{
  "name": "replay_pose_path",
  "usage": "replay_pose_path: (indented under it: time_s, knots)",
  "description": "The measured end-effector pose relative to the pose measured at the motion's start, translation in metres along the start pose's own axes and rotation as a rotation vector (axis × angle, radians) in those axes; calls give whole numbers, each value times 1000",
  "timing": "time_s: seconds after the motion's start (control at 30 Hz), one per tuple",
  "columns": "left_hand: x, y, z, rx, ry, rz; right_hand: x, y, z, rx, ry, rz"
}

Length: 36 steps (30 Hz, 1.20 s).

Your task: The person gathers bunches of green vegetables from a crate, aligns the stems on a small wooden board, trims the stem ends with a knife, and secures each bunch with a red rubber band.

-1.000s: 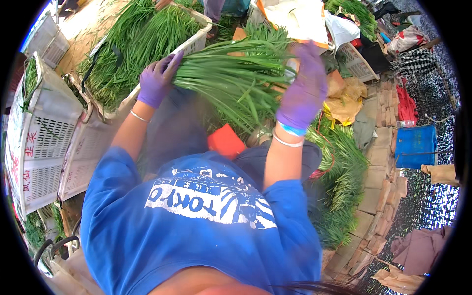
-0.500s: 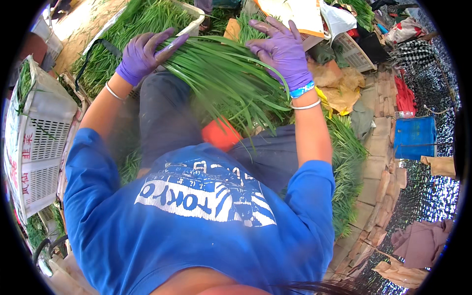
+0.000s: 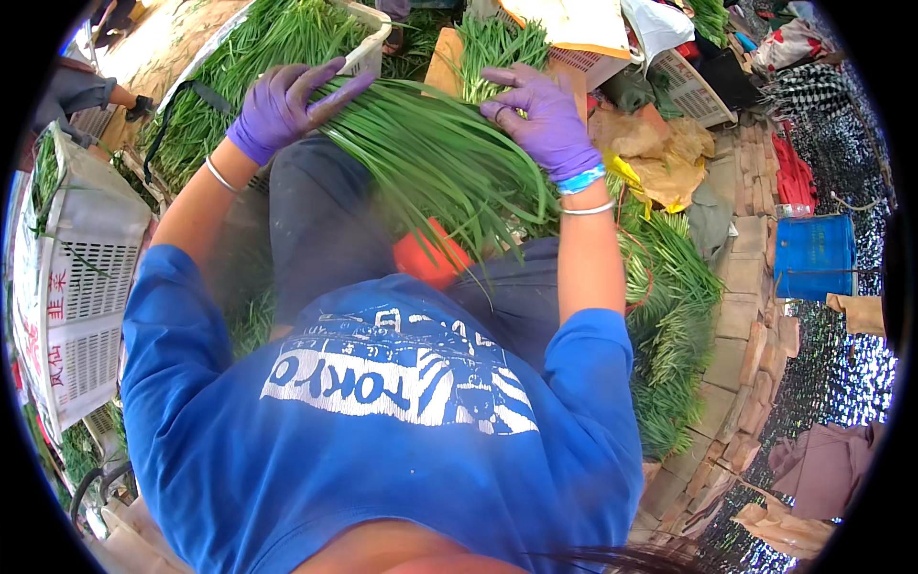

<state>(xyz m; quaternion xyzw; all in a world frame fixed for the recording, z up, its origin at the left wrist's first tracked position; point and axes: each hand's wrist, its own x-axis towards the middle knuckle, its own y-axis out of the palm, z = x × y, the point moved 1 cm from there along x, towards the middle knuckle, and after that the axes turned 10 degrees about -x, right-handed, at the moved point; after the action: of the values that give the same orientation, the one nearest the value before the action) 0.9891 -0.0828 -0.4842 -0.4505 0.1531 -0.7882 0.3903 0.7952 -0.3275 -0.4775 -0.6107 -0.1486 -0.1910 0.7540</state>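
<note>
A loose bunch of long green chives (image 3: 449,153) fans out above my lap, its leaves drooping toward me on the right. My left hand (image 3: 292,105), in a soiled purple glove, is at the bunch's left end. Its thumb lies along the leaves, and the undersides of the fingers are hidden. My right hand (image 3: 540,120), gloved the same way, is at the upper right edge of the bunch. The fingers there point left, and the thumb is bent against the leaves. Beneath the leaf tips, a red object (image 3: 432,253) shows between my legs.
A basket heaped with chives (image 3: 381,38) stands ahead on the left. More chives (image 3: 502,53) lie ahead of my right hand, and another pile (image 3: 665,335) beside my right leg. White crates (image 3: 91,277) stand left; a blue bucket (image 3: 813,256) stands beyond bricks (image 3: 751,316) on the right.
My right hand has moved slightly left and lower, and its spread fingers have drawn together. The leaf arching by its wrist has dropped away. My left hand has barely moved.
</note>
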Motion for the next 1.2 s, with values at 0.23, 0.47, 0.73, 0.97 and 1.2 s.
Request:
replay_pose_path:
  time_s: [0.23,0.47,0.73,0.97,1.2]
  knots:
    - [-7,-1,-3,25,0,-41,-35,19,-10,518,375,-771]
    - [-17,-25,20,16,-19,57,-49,-41,-3,1433,580,-432]
    - [-3,-22,20,-15,49,52,-33,-13,26,462,663,159]
    - [-9,-5,-2,51,94,81,-53,50,21,-315,681,-552]
    - [-2,5,-24,38,93,-7,-79,82,-31,1044,1308,-983]
